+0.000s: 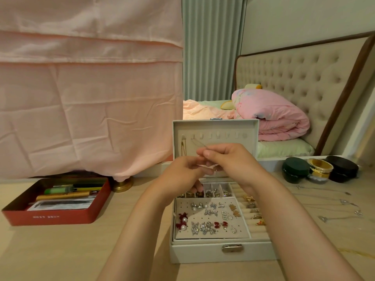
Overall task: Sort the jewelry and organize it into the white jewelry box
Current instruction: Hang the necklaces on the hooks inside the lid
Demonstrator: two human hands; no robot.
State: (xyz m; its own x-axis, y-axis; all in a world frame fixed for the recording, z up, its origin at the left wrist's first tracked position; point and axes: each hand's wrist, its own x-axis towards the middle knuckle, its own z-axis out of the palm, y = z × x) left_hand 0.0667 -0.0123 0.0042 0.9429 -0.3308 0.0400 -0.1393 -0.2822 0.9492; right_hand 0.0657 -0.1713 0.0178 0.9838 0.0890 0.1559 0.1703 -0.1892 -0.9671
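The white jewelry box [203, 252] stands open on the table, its lid [251, 126] upright with a row of hooks. A gold chain [183, 148] hangs from the leftmost hook. Earrings [205, 226] are pinned on the front panel, and rings sit in the roll slots at the right [251, 211]. My left hand [182, 175] and my right hand [227, 161] meet in front of the lid. Together they pinch a thin silver necklace [199, 146] that runs up toward a hook.
Several silver necklaces [343, 201] lie loose on the table at the right. Behind them stand three round jars [318, 169]. A red tin [50, 217] with pens sits at the left. A brass lamp base [122, 185] stands under pink cloth.
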